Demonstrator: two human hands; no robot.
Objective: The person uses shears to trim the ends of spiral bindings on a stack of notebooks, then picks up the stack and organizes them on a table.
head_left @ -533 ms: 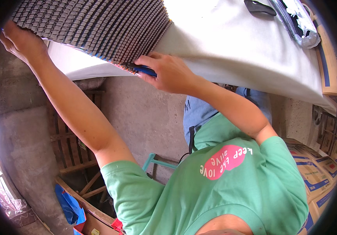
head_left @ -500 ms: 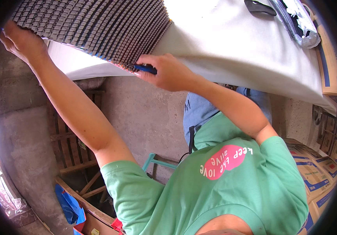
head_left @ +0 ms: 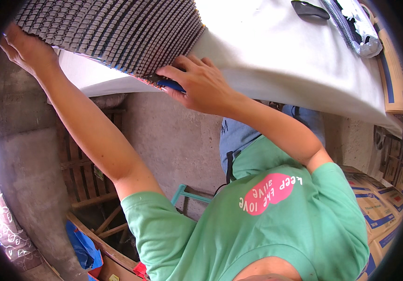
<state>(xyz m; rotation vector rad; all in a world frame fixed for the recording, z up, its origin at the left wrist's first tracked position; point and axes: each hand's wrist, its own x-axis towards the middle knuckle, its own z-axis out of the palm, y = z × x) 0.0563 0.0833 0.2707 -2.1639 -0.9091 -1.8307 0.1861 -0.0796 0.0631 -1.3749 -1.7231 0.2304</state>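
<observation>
A dark sheet (head_left: 112, 33) with a grey, raised grid pattern lies over the near left part of a white-covered table, its colored lower edge along the front. At the sheet's far left end my left hand (head_left: 30, 51) is closed on its edge; the fingertips are partly lost in the dark rim of the picture. My right hand (head_left: 201, 84) is at the sheet's near right corner. Between its thumb and index finger is a slim blue tool (head_left: 171, 85), mostly covered, whose kind I cannot make out. The other fingers of that hand are raised and bent.
The white table cover (head_left: 267, 51) hangs over the front edge. A black curved piece (head_left: 310, 9) and a clear plastic-wrapped bundle (head_left: 358, 33) lie at the far right. Cardboard boxes (head_left: 374, 210) stand on the right, a wooden pallet (head_left: 77, 178) and a blue bag (head_left: 84, 248) on the left.
My right hand has rolled over slightly, its fingers lifting and spreading toward the sheet, with the blue tool still in its grip. The left hand and sheet look unmoved.
</observation>
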